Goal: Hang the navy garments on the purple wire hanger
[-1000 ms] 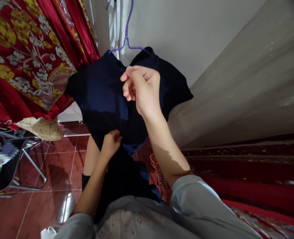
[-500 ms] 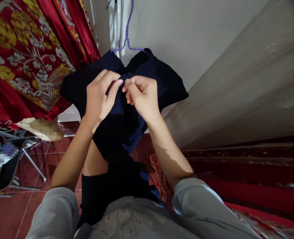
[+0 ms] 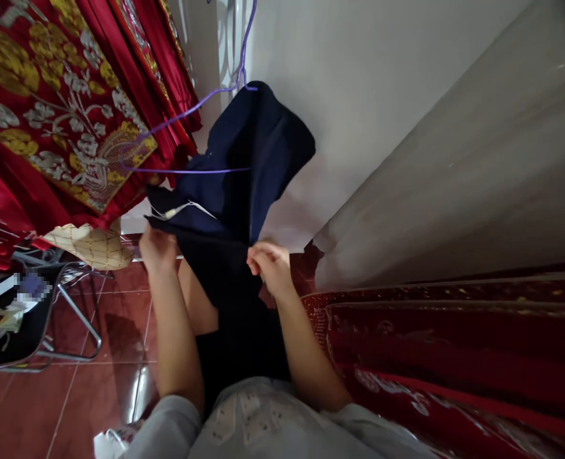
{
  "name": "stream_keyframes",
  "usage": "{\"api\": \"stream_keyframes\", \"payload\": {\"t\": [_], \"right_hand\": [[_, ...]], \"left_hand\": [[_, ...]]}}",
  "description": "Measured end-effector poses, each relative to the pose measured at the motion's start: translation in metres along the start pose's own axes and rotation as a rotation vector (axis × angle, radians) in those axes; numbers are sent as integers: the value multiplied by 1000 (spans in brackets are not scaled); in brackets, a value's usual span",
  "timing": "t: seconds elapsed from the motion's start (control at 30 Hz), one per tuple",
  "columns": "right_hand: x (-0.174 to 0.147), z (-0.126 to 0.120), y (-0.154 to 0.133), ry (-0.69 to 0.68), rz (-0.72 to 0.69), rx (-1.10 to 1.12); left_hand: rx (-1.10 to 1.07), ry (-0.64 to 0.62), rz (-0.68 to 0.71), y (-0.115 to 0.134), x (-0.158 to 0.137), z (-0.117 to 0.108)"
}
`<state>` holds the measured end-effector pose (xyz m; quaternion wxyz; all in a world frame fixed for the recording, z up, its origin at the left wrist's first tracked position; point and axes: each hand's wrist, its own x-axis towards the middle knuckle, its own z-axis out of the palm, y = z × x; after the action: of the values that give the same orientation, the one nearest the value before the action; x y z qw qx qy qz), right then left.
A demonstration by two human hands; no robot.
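Note:
A dark navy garment (image 3: pixel 282 150) hangs half off a purple hanger (image 3: pixel 181 115). One side still covers the hanger's right arm, while the left arm and part of the lower bar are bare. My left hand (image 3: pixel 159 250) is closed on the garment's edge at the lower left. Lower in the middle, my right hand (image 3: pixel 273 262) pinches the front edge between thumb and fingers. Inside the opened cloth shows a thin white strip or cord (image 3: pixel 170 213). The cloth hides some of my left fingertips.
Red cloth embroidered in gold and silver (image 3: pixel 72 108) hangs at the left. Below it stands a black chair (image 3: pixel 19 341) with things on its seat. A pale sheet (image 3: pixel 454 191) hangs at the right above dark red fabric (image 3: pixel 454 344). The floor is red tile (image 3: pixel 120 325).
Both hands have moved down and apart from the collar. The garment's left side has come off the hanger and been pulled downward, baring the hanger's left arm.

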<state>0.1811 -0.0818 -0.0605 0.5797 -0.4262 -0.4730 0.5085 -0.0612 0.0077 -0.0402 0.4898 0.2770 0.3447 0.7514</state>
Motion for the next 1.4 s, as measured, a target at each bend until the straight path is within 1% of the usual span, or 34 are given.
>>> {"api": "stream_keyframes", "payload": {"t": [0.07,0.1,0.17,0.2,0.27,0.3,0.33,0.37,0.43,0.47,0.5,0.57,0.63,0.67,0.7,0.77,0.8,0.87,0.93,0.97,1.0,1.07,1.1,1.17,1.23,1.27,1.33,1.4], "right_hand": [[-4,-5,8,25,16,28],[-3,-8,11,25,14,24],[0,-13,12,67,-27,-5],[2,-14,12,112,-70,-26],[2,-12,11,195,-180,-75],[1,-8,10,193,-226,-95],[-2,-4,9,146,-255,-103],[-5,1,9,59,-261,-101],[-11,12,10,-147,-207,-97],[-13,17,10,-223,-167,-98],[-14,21,10,-262,-131,-98],[-13,24,7,-243,-75,-81],[-9,19,-1,-180,-11,-35],[-6,14,-9,-160,31,-19],[-2,8,-19,-154,61,-12],[7,-7,-45,-203,66,-28],[13,-14,-60,-255,33,-55],[29,-25,-89,-380,-73,-155],[48,-30,-110,-441,-192,-296],[59,-29,-114,-428,-251,-362],[70,-26,-115,-388,-308,-417],[93,-18,-107,-253,-402,-473],[104,-14,-100,-178,-437,-476],[125,-6,-85,-64,-480,-458],[142,-2,-77,-23,-490,-439],[150,-2,-75,-20,-489,-433],[163,-5,-77,-24,-490,-433],[176,-9,-79,-17,-501,-446]], "left_hand": [[-29,59,-81,-26,-34,-8],[-38,69,-107,-34,-48,-8],[-53,61,-140,-39,-66,-4],[-58,25,-142,-37,-72,-1],[-55,-105,-133,-29,-80,8],[-37,-175,-118,-25,-86,14],[4,-239,-98,-21,-92,20],[73,-292,-70,-18,-99,27],[265,-374,4,-12,-116,43],[362,-419,45,-10,-123,51],[452,-470,87,-7,-129,59],[581,-555,187,-3,-133,72],[617,-602,280,-3,-126,78],[630,-630,291,-4,-119,78],[651,-668,268,-6,-111,75],[744,-766,144,-11,-92,63],[870,-831,62,-13,-84,56],[1192,-944,-79,-15,-71,41],[1423,-1047,-163,-12,-62,33],[1450,-1125,-169,-9,-59,31],[1404,-1213,-139,-6,-57,31],[1299,-1386,-13,1,-52,34],[1300,-1439,62,4,-50,35],[1434,-1454,170,9,-43,35],[1611,-1411,207,12,-36,30],[1659,-1396,210,13,-32,26],[1673,-1372,210,14,-24,15],[1658,-1320,220,13,-18,5]]}}
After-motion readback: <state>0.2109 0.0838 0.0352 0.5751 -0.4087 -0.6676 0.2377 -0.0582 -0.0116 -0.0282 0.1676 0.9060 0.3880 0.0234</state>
